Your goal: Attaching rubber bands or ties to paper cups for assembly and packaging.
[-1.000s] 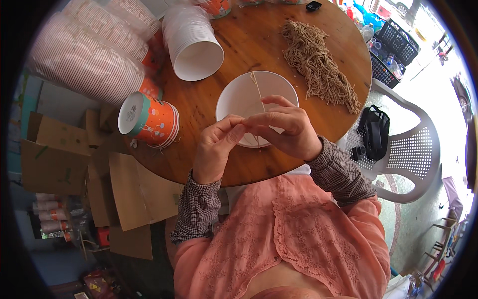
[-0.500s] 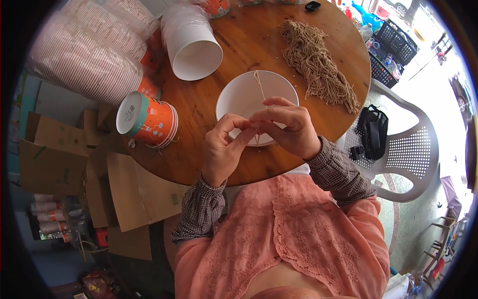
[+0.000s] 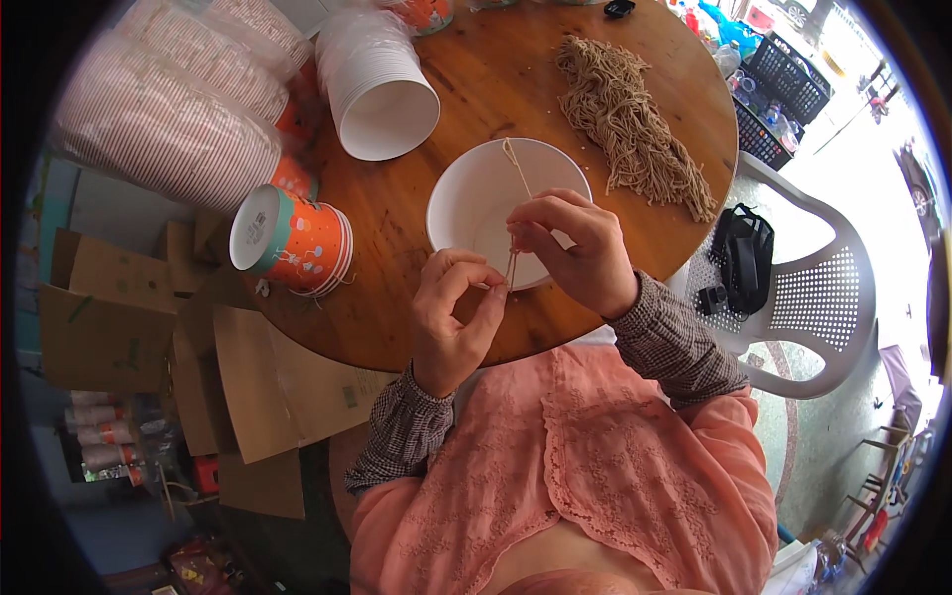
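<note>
A white paper bucket (image 3: pixel 471 203) stands on the round wooden table with its open mouth toward me. A thin beige string (image 3: pixel 519 169) runs from its far rim across the opening to my hands. My right hand (image 3: pixel 580 238) pinches the string above the bucket's near side. Just left of it and lower, my left hand (image 3: pixel 456 307) pinches the string near the near rim, where a short doubled length shows between both hands. Whether a knot is there is too small to tell.
A bundle of beige strings (image 3: pixel 635 129) lies at the far right of the wooden table (image 3: pixel 496 89). White nested buckets (image 3: pixel 387 109) in plastic and an orange-and-green bucket stack (image 3: pixel 297 238) stand left. Cardboard boxes (image 3: pixel 268 387) are below; a white chair (image 3: pixel 823 288) is right.
My hands have moved apart: the left went down and slightly left, the right shifted up a little. A short stretch of string now shows between their fingers.
</note>
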A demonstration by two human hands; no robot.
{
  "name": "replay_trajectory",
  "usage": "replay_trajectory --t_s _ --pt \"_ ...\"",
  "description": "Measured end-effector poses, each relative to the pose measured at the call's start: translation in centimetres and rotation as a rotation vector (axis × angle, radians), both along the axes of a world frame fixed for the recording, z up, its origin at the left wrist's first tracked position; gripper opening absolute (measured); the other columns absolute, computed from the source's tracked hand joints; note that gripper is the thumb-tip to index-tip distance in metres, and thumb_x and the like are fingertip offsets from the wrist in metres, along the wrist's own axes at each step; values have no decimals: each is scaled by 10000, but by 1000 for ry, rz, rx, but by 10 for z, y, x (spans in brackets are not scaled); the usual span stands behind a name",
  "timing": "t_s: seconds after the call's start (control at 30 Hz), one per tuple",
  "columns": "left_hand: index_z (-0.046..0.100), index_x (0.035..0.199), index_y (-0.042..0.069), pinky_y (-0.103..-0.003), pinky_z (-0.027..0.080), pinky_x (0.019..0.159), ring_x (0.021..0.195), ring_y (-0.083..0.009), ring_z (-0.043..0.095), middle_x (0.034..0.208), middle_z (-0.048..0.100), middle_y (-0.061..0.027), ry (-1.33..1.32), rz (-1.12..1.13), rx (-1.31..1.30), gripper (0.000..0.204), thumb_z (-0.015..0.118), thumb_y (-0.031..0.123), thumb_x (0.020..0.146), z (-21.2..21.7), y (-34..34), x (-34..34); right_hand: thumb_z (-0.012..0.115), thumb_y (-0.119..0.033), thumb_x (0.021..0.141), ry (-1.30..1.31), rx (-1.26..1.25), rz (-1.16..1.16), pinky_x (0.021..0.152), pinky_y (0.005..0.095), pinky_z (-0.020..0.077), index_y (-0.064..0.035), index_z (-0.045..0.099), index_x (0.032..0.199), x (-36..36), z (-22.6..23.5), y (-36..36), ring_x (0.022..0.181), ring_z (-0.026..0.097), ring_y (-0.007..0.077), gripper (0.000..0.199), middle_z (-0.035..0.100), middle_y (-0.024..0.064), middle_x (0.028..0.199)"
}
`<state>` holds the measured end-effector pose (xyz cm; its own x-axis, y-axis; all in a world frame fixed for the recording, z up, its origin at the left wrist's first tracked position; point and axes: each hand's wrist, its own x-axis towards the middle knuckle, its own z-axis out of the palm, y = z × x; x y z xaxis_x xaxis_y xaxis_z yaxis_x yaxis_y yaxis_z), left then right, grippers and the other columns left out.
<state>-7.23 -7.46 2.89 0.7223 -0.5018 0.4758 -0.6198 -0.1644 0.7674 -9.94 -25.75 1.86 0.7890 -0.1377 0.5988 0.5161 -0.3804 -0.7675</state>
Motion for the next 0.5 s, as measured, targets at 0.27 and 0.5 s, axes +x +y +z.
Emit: replay_trajectory --t_s 0.27,0.5 --pt "616 799 11 -358 462 804 914 -276 575 921 586 -120 22 -24 84 77 678 23 754 -3 2 -2 612 -45 847 -59 -95 -176 676 372 510 -67 588 889 8 -4 0 720 639 270 53 649 50 734" --pt "613 862 12 -342 483 788 873 -255 598 909 598 -109 4 -62 122 110 680 35 777 -1 2 2 605 -55 853 -60 -88 -182 665 380 504 -66 576 896 7 -4 3 731 636 283 54 643 69 741"
